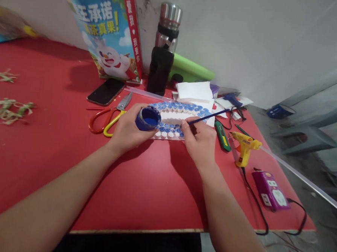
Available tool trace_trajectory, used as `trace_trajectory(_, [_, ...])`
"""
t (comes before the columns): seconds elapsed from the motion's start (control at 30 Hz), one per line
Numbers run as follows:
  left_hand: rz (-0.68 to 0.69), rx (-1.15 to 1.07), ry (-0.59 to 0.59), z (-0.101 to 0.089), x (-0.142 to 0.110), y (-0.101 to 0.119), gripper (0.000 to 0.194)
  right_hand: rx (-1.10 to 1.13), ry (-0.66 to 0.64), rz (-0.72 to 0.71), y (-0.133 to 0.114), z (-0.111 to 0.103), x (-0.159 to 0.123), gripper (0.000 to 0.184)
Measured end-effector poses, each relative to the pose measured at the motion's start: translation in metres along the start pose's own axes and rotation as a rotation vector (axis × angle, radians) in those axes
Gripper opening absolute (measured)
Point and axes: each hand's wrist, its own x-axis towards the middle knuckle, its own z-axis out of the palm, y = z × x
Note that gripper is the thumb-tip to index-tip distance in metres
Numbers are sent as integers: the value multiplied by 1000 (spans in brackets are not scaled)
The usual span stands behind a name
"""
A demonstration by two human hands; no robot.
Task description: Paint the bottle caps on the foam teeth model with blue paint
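Note:
My left hand (127, 131) is closed round a small pot of blue paint (147, 118), held just above the red table (71, 154). My right hand (200, 139) pinches a thin blue-handled paintbrush (211, 115), whose tip is hidden by my fingers near the lower rows of bottle caps. In front of both hands lies a white arch-shaped craft piece (174, 117) edged with rows of bottle caps, many painted blue, some in the lowest row still white.
Scissors (109, 117) with red and yellow handles and a black phone (106, 91) lie left of the piece. A yellow glue gun (245, 147), a green utility knife (223, 131) and a purple power strip (271, 190) sit right. A bottle (164, 46) and printed carton (111, 32) stand behind.

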Motion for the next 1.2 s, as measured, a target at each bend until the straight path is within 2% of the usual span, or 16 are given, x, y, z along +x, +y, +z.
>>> trace_trajectory(0.2, [-1, -5, 5, 1, 0, -1, 50, -30, -6, -37, 4, 3, 0, 27])
trace_trajectory(0.4, [-4, 2, 6, 2, 0, -1, 50, -18, -7, 19, 2, 0, 0, 23])
trace_trajectory(0.63, [14, -10, 5, 1, 0, -2, 49, -33, -19, -17, 1, 1, 0, 26])
trace_trajectory(0.83, [5, -4, 8, 1, 0, -1, 48, -25, -8, 29, 1, -1, 0, 22])
trace_trajectory(1.2, [9, -15, 5, 1, 0, -2, 48, -65, -13, -25, 4, 0, 0, 25])
